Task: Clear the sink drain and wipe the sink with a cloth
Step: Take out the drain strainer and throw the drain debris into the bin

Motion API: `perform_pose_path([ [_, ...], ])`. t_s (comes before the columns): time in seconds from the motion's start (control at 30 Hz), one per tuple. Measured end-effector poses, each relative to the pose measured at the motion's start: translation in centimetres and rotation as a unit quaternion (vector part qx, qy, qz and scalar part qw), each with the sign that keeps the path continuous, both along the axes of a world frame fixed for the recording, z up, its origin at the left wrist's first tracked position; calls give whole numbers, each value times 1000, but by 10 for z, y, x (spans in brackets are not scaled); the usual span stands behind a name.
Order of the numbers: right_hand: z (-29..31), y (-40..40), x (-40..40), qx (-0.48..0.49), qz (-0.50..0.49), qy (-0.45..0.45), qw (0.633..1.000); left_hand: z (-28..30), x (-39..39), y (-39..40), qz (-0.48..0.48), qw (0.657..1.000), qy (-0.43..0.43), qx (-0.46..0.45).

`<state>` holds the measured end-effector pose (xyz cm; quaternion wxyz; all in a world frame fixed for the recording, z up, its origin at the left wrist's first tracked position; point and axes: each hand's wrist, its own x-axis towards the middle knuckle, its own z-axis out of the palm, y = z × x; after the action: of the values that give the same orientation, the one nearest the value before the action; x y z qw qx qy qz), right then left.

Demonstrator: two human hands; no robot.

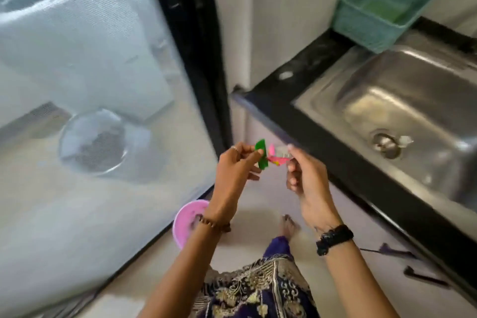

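My left hand [233, 173] pinches a green scrap of wrapper [261, 153] in front of me, left of the counter. My right hand [307, 181] grips pink and clear pieces of wrapper [278, 157] right beside it; the scraps touch between the two hands. The steel sink [402, 100] lies to the right. Its round drain [388, 144] still holds small whitish bits, with a pale scrap at its right edge. No cloth is in view.
A teal plastic basket [382, 13] stands on the black counter [304, 77] behind the sink. A pink bowl [187, 222] lies on the floor under my left wrist. A mesh screen door [90, 111] fills the left side. A bare foot shows on the floor below.
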<state>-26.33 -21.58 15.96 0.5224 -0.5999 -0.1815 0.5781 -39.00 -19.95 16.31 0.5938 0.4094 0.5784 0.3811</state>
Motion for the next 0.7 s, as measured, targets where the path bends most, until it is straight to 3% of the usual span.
perform_pose_path([
  [0.2,-60,-45,-124,-64,202,-17,977,-58,-126,-90,191,978,32,-80],
  [0.37,-144,-44,-187,-127,314,-98,936,-137,-179,-121,302,940,72,-139],
  [0.5,-265,-23,-217,-107,402,-250,874,-258,-202,-109,319,925,71,-196],
  [0.63,-413,-8,-232,-69,491,-409,766,-401,-214,-90,312,920,84,-223],
  [0.7,-479,-8,-237,-67,515,-435,735,-464,-215,-85,309,918,80,-234],
])
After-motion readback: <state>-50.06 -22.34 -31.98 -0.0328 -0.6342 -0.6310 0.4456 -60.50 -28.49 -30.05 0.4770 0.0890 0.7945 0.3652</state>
